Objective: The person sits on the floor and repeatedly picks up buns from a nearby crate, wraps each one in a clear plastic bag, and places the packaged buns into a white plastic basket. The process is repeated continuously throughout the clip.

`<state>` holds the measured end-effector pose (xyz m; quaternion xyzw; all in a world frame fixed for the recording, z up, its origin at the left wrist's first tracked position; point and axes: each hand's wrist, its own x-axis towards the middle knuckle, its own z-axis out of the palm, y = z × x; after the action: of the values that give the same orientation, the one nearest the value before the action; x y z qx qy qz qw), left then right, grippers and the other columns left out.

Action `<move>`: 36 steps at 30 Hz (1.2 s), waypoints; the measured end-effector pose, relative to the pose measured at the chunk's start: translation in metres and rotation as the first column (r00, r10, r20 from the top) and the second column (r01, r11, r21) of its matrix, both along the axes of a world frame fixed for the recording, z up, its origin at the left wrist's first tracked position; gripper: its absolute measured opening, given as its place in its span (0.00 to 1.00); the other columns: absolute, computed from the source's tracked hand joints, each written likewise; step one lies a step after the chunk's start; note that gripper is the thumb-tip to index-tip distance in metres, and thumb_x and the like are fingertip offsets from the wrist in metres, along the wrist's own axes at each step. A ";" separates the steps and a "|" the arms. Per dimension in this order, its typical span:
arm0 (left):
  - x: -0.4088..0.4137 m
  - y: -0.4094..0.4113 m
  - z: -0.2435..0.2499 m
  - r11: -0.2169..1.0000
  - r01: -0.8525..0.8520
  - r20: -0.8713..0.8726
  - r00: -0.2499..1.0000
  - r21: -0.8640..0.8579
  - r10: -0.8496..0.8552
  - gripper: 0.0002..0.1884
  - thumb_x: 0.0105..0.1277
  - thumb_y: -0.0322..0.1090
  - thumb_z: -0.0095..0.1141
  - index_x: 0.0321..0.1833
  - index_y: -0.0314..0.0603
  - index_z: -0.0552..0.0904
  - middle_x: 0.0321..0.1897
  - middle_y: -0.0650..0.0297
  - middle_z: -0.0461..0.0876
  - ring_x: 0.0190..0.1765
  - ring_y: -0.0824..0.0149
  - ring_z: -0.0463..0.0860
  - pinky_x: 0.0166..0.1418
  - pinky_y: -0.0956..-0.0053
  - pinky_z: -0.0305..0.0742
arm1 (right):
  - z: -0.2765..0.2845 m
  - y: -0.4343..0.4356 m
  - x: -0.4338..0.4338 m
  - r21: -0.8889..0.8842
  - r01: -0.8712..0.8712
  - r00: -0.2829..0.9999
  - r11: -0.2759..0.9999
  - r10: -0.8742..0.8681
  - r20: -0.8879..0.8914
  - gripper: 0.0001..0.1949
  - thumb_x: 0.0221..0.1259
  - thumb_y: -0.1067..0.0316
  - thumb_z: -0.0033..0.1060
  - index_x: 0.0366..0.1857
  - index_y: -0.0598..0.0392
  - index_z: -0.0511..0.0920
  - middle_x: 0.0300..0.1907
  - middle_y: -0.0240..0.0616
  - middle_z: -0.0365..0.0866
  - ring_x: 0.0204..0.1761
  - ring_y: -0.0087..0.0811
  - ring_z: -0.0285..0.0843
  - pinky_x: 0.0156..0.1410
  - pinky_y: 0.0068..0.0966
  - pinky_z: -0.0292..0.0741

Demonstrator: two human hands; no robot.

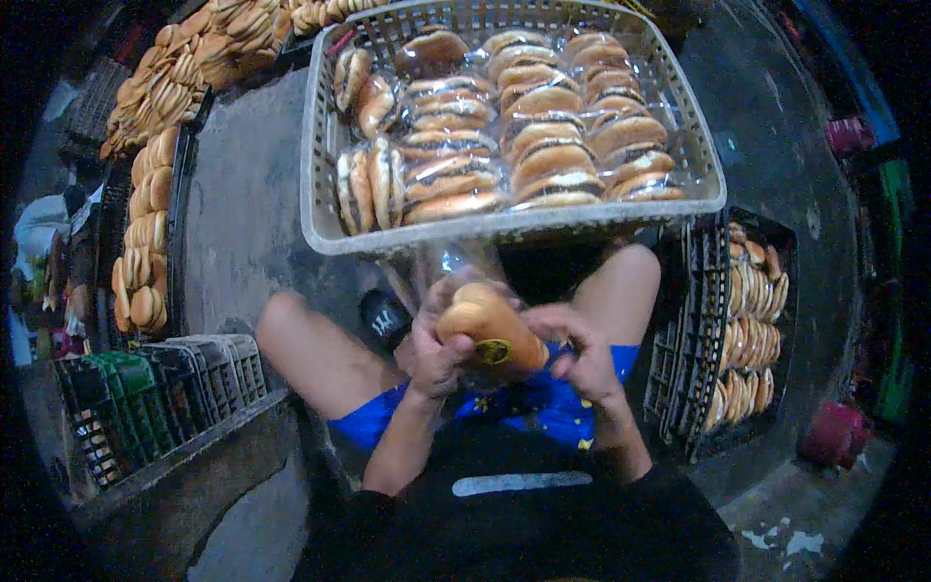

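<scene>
In my left hand (438, 349) is a bread bun in a clear plastic bag (494, 327), with a small printed mark on its front. My left thumb presses on its near side. The fingers of my right hand (582, 353) are bent beside the bag's right end; whether they pinch the plastic is blurred. Just beyond my hands stands a pale plastic crate (509, 227) holding rows of bagged buns (553, 156) with a dark filling. The buns at the crate's left side stand on edge.
At the right, a black crate (691, 327) holds more buns. Loose buns (149, 218) fill dark trays at the left and upper left. Green and grey crates (138, 400) stand at the lower left. A person (47, 225) is at the far left. A red container (833, 436) sits far right.
</scene>
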<state>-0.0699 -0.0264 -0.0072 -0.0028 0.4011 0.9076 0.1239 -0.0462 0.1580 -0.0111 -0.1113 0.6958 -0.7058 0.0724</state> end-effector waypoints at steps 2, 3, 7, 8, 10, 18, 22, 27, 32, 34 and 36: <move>0.010 0.002 -0.004 0.987 0.143 -0.135 0.979 -0.067 -0.151 0.44 0.43 0.47 0.69 0.61 0.35 0.60 0.51 0.49 0.72 0.54 0.53 0.73 0.59 0.63 0.67 | 0.028 -0.003 -0.011 0.235 0.136 0.944 0.963 -0.053 -0.326 0.16 0.57 0.54 0.54 0.35 0.58 0.76 0.39 0.40 0.76 0.40 0.33 0.72 0.47 0.30 0.68; 0.013 0.003 -0.004 0.972 0.206 -0.205 0.953 -0.110 -0.225 0.43 0.44 0.44 0.69 0.60 0.35 0.60 0.50 0.50 0.72 0.54 0.55 0.73 0.60 0.65 0.65 | 0.038 -0.004 -0.012 0.386 0.190 0.894 0.903 0.003 -0.449 0.14 0.61 0.56 0.49 0.33 0.57 0.75 0.36 0.38 0.75 0.37 0.31 0.71 0.44 0.29 0.68; 0.014 0.011 -0.004 0.988 0.121 -0.009 0.993 0.097 -0.121 0.45 0.49 0.58 0.60 0.63 0.35 0.58 0.59 0.45 0.63 0.59 0.53 0.67 0.64 0.61 0.59 | 0.034 0.006 -0.001 0.026 0.186 0.980 0.982 -0.184 -0.082 0.12 0.65 0.60 0.42 0.29 0.56 0.70 0.29 0.33 0.68 0.33 0.26 0.65 0.41 0.25 0.65; 0.011 0.007 -0.002 0.992 0.118 -0.033 0.992 -0.035 -0.119 0.44 0.52 0.59 0.55 0.64 0.33 0.56 0.62 0.46 0.58 0.61 0.54 0.65 0.65 0.63 0.58 | 0.032 0.008 0.003 -0.115 0.127 0.991 0.985 -0.131 -0.030 0.11 0.65 0.61 0.41 0.29 0.56 0.69 0.28 0.32 0.66 0.33 0.25 0.64 0.41 0.23 0.64; 0.005 0.006 -0.011 0.987 0.159 -0.036 0.987 0.038 -0.157 0.42 0.51 0.52 0.59 0.63 0.34 0.56 0.61 0.48 0.61 0.61 0.57 0.65 0.63 0.66 0.61 | 0.028 0.005 0.007 -0.227 -0.035 0.997 0.973 0.019 -0.073 0.12 0.66 0.60 0.40 0.28 0.55 0.67 0.27 0.31 0.64 0.33 0.25 0.62 0.41 0.20 0.62; 0.014 0.007 0.002 0.966 0.227 -0.109 0.965 -0.122 -0.240 0.34 0.47 0.37 0.66 0.56 0.32 0.67 0.56 0.55 0.68 0.58 0.61 0.68 0.61 0.69 0.63 | 0.042 0.009 -0.012 -0.414 -0.065 0.630 0.908 0.359 0.688 0.16 0.62 0.56 0.47 0.38 0.60 0.76 0.31 0.33 0.78 0.29 0.20 0.74 0.33 0.15 0.71; 0.010 0.013 0.016 0.993 0.116 -0.007 0.993 0.004 -0.116 0.34 0.47 0.30 0.66 0.58 0.35 0.65 0.58 0.53 0.66 0.61 0.61 0.65 0.64 0.69 0.59 | 0.008 -0.018 -0.014 -0.116 0.019 0.894 0.993 0.035 0.446 0.18 0.58 0.55 0.55 0.42 0.61 0.74 0.34 0.33 0.78 0.35 0.21 0.74 0.43 0.16 0.71; 0.017 0.003 0.000 0.965 0.059 -0.235 0.964 -0.255 -0.121 0.22 0.53 0.28 0.62 0.51 0.35 0.70 0.47 0.57 0.72 0.51 0.65 0.71 0.57 0.74 0.65 | 0.031 -0.022 -0.019 -0.174 0.101 0.995 0.980 -0.104 -0.007 0.11 0.55 0.64 0.59 0.37 0.60 0.76 0.31 0.32 0.76 0.39 0.22 0.73 0.48 0.19 0.69; 0.006 0.013 0.017 0.934 -0.026 -0.144 0.989 -0.356 -0.027 0.07 0.62 0.31 0.54 0.39 0.37 0.76 0.32 0.67 0.73 0.38 0.76 0.72 0.44 0.82 0.67 | 0.045 -0.027 -0.022 -0.174 0.023 0.997 0.984 -0.011 0.071 0.06 0.55 0.68 0.58 0.30 0.59 0.77 0.33 0.32 0.76 0.38 0.22 0.72 0.46 0.20 0.69; 0.004 0.014 0.017 0.845 -0.048 -0.119 0.993 -0.533 -0.019 0.07 0.64 0.32 0.50 0.39 0.36 0.76 0.33 0.67 0.75 0.38 0.77 0.72 0.43 0.83 0.67 | 0.037 -0.026 -0.024 -0.007 0.060 0.987 0.998 -0.060 -0.149 0.05 0.55 0.69 0.57 0.29 0.60 0.76 0.33 0.32 0.76 0.37 0.21 0.72 0.45 0.20 0.70; 0.009 0.014 0.023 0.789 -0.151 -0.136 0.987 -0.595 0.086 0.07 0.63 0.32 0.52 0.39 0.35 0.75 0.33 0.66 0.76 0.38 0.76 0.73 0.43 0.83 0.68 | 0.044 -0.038 -0.021 -0.153 0.144 0.989 0.978 -0.140 0.038 0.05 0.56 0.70 0.57 0.30 0.60 0.76 0.33 0.32 0.76 0.37 0.21 0.72 0.45 0.20 0.70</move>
<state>-0.0611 -0.0125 0.0153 -0.0210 0.6739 0.7375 0.0389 -0.0677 0.1204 0.0327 -0.0570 0.6439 -0.7627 0.0222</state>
